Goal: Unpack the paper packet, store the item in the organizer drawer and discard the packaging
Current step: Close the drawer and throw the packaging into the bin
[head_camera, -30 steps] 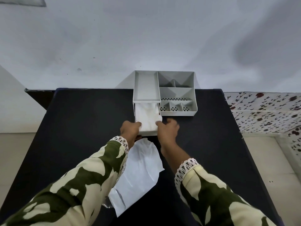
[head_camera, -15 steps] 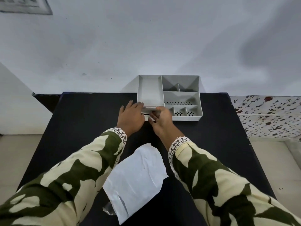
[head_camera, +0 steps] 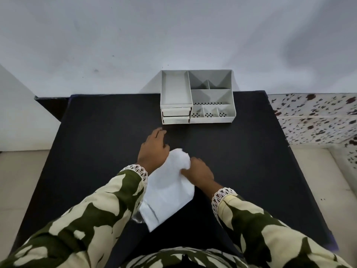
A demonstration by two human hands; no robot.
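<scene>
**Packaging Gripped, Drawers Closed**

The crumpled white paper packet (head_camera: 168, 188) lies on the black counter (head_camera: 96, 151), near the front edge. The right hand (head_camera: 199, 172) pinches the packet's far, wrinkled end; its fingers are closed on the paper. The left hand (head_camera: 154, 149) rests palm down at the packet's left edge, fingers spread flat. The grey plastic compartmented organizer (head_camera: 197, 97) stands at the counter's far edge. Both small drawers (head_camera: 176, 115) sit flush.

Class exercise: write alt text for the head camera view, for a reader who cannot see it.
A person's right hand grips the crumpled top of a white paper packet on a black table, the left hand beside it. Behind, a grey organizer has both drawers closed.
</scene>
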